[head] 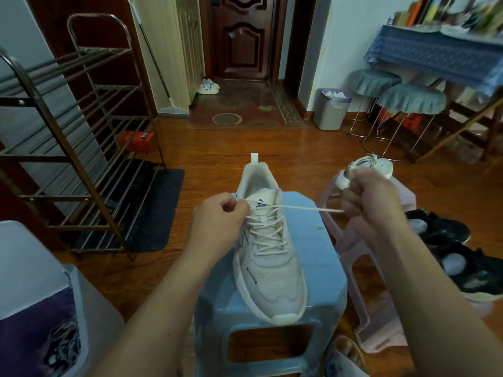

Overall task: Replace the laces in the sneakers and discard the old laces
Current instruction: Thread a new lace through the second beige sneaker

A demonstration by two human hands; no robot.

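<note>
We find one white sneaker (268,257) on the blue stool (324,270), a cream lace (299,207) crossed through all visible eyelets. The left hand (220,216) pinches one lace end at the tongue; the right hand (367,200) grips the other, drawn taut. We judge lacing nearly complete here, tying outstanding. The second sneaker (364,170) waits on the pink stool (351,248); its state is unclear. Dark laces (65,346) appear to lie in the near bin (81,322).

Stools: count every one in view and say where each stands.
4. A blue stool under the sneaker, a pink stool right of it, and two grey-covered stools by the far table. Others may be hidden.
</note>
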